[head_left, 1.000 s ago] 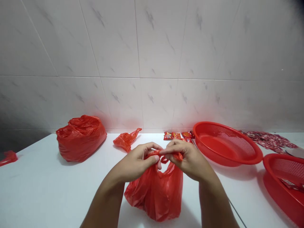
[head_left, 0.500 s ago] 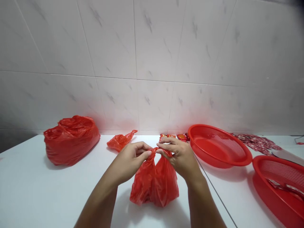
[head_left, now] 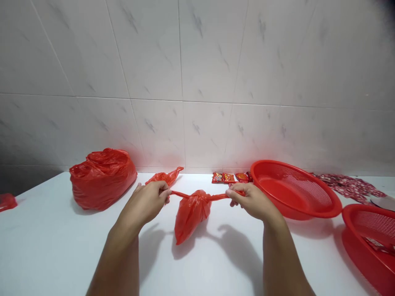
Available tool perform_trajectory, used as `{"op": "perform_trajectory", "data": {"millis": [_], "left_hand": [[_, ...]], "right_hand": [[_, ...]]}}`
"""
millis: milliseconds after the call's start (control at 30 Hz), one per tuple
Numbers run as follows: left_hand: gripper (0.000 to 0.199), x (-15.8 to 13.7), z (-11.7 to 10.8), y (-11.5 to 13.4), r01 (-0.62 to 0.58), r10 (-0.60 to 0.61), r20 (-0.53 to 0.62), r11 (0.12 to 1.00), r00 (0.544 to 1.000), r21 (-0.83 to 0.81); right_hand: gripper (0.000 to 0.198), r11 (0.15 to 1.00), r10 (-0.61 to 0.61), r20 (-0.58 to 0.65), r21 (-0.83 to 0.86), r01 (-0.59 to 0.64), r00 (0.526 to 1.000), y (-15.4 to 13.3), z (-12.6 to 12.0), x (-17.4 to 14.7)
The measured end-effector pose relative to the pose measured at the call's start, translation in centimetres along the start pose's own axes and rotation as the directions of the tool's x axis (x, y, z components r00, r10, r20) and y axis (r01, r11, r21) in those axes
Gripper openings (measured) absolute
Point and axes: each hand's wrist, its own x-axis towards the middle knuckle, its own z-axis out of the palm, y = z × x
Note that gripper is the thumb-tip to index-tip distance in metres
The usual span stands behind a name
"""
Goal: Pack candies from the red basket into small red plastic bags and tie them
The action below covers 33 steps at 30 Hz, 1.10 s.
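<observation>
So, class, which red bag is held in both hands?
The central bag, its handles stretched sideways between the left hand and right hand; neither grips the bulky bag or the small bag behind.

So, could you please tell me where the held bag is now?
In the head view, the bag is below centre, between the left hand and the right hand, which hold it from either side.

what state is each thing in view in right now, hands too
left hand, shut on taut left handle
right hand, shut on taut right handle
held bag, gathered at top
big bag, bulging, top crumpled
back bag, crumpled, partly hidden
packets, lying flat
pile, spread out
back basket, mouth up
front basket, mouth up, holding something, cut off by frame
</observation>
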Motion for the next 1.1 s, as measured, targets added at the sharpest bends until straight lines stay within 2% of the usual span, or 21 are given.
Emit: {"op": "perform_trajectory", "data": {"millis": [67, 133, 233, 300, 333, 400, 467, 500, 567, 600, 667, 733, 767, 800, 867, 933, 1000, 1100], "left_hand": [[0.031, -0.4, 0.3, 1.7, 0.007, -0.007, -0.016, 1.000, 1.000, 0.003], [0.032, -0.9, 0.9, 3.3, -0.051, 0.047, -0.062, 0.997, 0.997, -0.066], [0.030, -1.7, 2.1, 5.1, -0.209, 0.198, -0.079, 0.961, 0.977, -0.182], [0.029, -2.2, 2.9, 5.7, -0.271, 0.263, -0.068, 0.936, 0.962, -0.223], [0.028, -2.4, 3.1, 5.9, -0.275, 0.266, -0.072, 0.929, 0.961, -0.248], [0.027, -2.7, 3.3, 6.2, -0.249, 0.233, -0.089, 0.911, 0.968, -0.329], [0.044, -3.2, 3.4, 6.6, -0.208, 0.199, -0.067, 0.885, 0.978, -0.417], [0.057, -3.5, 3.4, 6.8, -0.185, 0.200, -0.014, 0.874, 0.980, -0.449], [0.075, -4.0, 3.5, 7.3, -0.115, 0.216, 0.163, 0.873, 0.963, -0.475], [0.074, -4.2, 3.6, 7.5, -0.081, 0.222, 0.249, 0.876, 0.943, -0.476], [0.049, -4.6, 3.9, 7.8, -0.057, 0.236, 0.345, 0.888, 0.908, -0.457], [0.016, -5.1, 4.2, 8.0, -0.092, 0.258, 0.361, 0.904, 0.896, -0.418], [0.006, -5.3, 4.2, 8.1, -0.117, 0.275, 0.361, 0.908, 0.891, -0.403], [0.006, -5.6, 4.2, 8.0, -0.138, 0.296, 0.368, 0.907, 0.882, -0.398], [0.015, -6.4, 3.8, 7.3, -0.153, 0.320, 0.381, 0.901, 0.867, -0.407], [0.016, -7.6, 3.0, 5.4, -0.127, 0.290, 0.404, 0.914, 0.868, -0.385], [0.015, -9.6, 1.8, 1.9, -0.027, 0.174, 0.452, 0.949, 0.875, -0.313], [0.022, -14.6, -0.9, -5.3, 0.188, -0.069, 0.474, 0.960, 0.878, -0.209]], "right_hand": [[0.055, 0.962, -0.114, 0.016, 0.251, 0.106, 0.993, -1.6, 0.8, -0.2], [0.058, 0.897, -0.185, 0.080, 0.420, 0.136, 0.979, -3.2, 2.2, -0.4], [0.055, 0.868, -0.200, 0.240, 0.492, 0.059, 0.950, -4.6, 4.5, -0.3], [0.054, 0.848, -0.200, 0.309, 0.530, 0.006, 0.930, -4.9, 5.5, -0.2], [0.054, 0.830, -0.210, 0.309, 0.557, 0.002, 0.928, -4.9, 5.7, -0.1], [0.055, 0.778, -0.227, 0.226, 0.628, 0.037, 0.947, -4.8, 5.8, -0.1], [0.055, 0.699, -0.219, 0.091, 0.709, 0.091, 0.972, -4.8, 5.8, -0.1], [0.055, 0.653, -0.208, 0.042, 0.750, 0.107, 0.977, -4.9, 5.8, -0.2], [0.055, 0.571, -0.192, 0.007, 0.814, 0.106, 0.981, -5.3, 6.0, -0.6], [0.055, 0.546, -0.194, 0.013, 0.832, 0.097, 0.981, -5.6, 6.1, -0.9], [0.055, 0.537, -0.208, 0.031, 0.839, 0.088, 0.978, -6.1, 6.3, -1.5], [0.055, 0.561, -0.237, 0.038, 0.821, 0.105, 0.971, -6.5, 6.3, -2.3], [0.055, 0.582, -0.263, 0.048, 0.805, 0.119, 0.964, -6.7, 6.1, -2.6], [0.054, 0.604, -0.299, 0.067, 0.785, 0.134, 0.952, -6.9, 5.9, -3.0], [0.051, 0.662, -0.375, 0.129, 0.730, 0.168, 0.918, -7.3, 5.3, -3.7], [0.047, 0.719, -0.412, 0.146, 0.659, 0.222, 0.900, -7.5, 4.6, -4.4], [0.044, 0.767, -0.404, 0.101, 0.579, 0.277, 0.909, -7.2, 3.8, -5.0], [0.044, 0.834, -0.392, 0.074, 0.450, 0.320, 0.917, -6.2, 2.4, -5.6]]}}
